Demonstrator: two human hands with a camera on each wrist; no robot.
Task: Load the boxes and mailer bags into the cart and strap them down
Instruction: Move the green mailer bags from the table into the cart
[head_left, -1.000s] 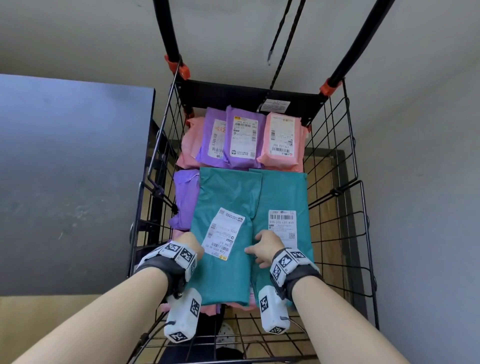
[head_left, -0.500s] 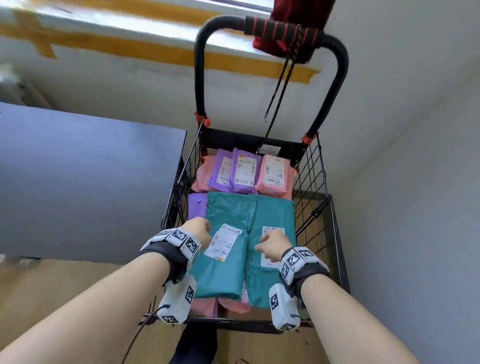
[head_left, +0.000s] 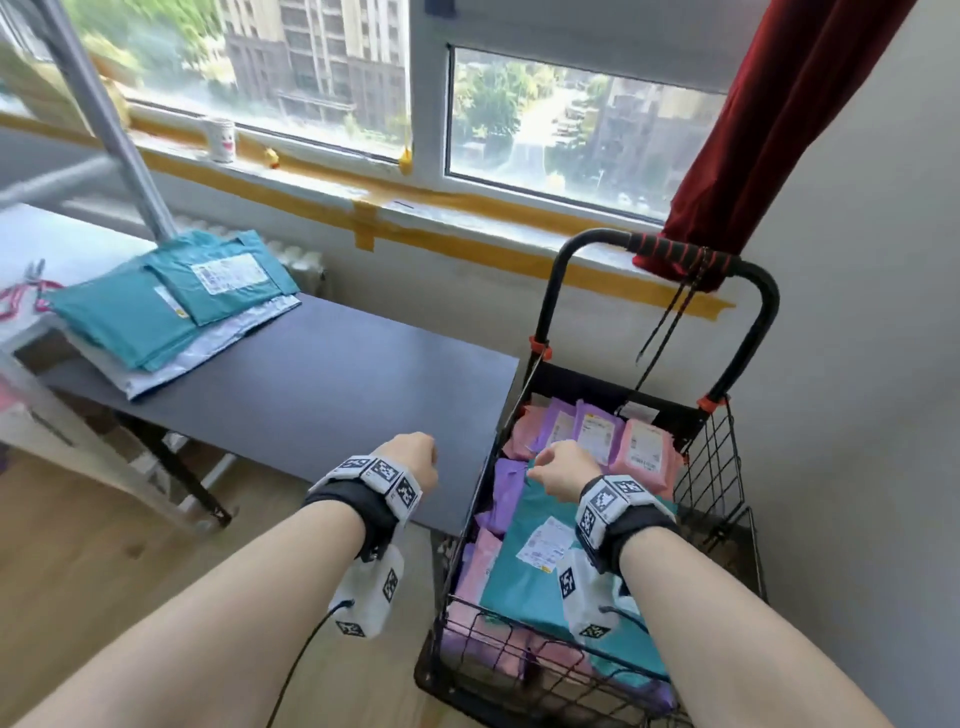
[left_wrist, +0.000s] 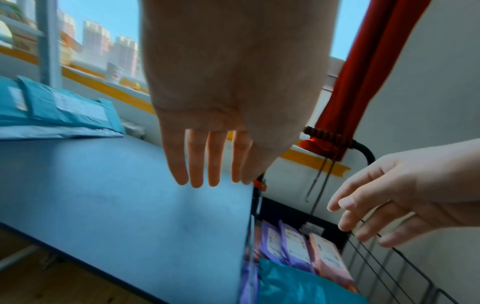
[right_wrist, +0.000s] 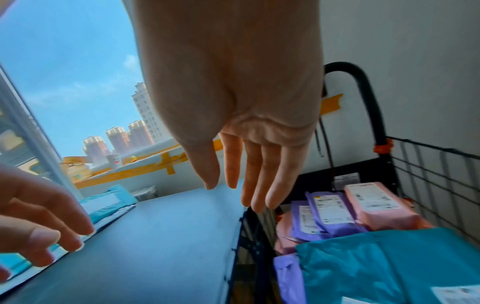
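Observation:
A black wire cart (head_left: 722, 483) stands at the right, filled with teal (head_left: 519, 577), purple (head_left: 592, 431) and pink mailer bags (head_left: 649, 452). My left hand (head_left: 415, 462) hovers over the dark table's near right corner, fingers straight and empty, as the left wrist view shows (left_wrist: 205, 162). My right hand (head_left: 561, 467) hangs above the cart's left side, fingers relaxed and holding nothing (right_wrist: 246, 174). More teal mailers (head_left: 171, 296) and a grey-white one (head_left: 208, 343) lie stacked at the table's far left. Black strap cords (head_left: 670, 322) dangle from the cart handle (head_left: 670, 254).
The dark table (head_left: 311, 374) sits left of the cart, against the window wall. A red curtain (head_left: 769, 124) hangs over the cart handle. A paper cup (head_left: 221, 139) stands on the sill. Red-handled pliers (head_left: 26, 291) lie at the far left. A metal post (head_left: 104, 119) rises behind the table.
Both hands have lifted off the teal mailers in the cart and moved up and left. The view has swung up from the cart to the table and window.

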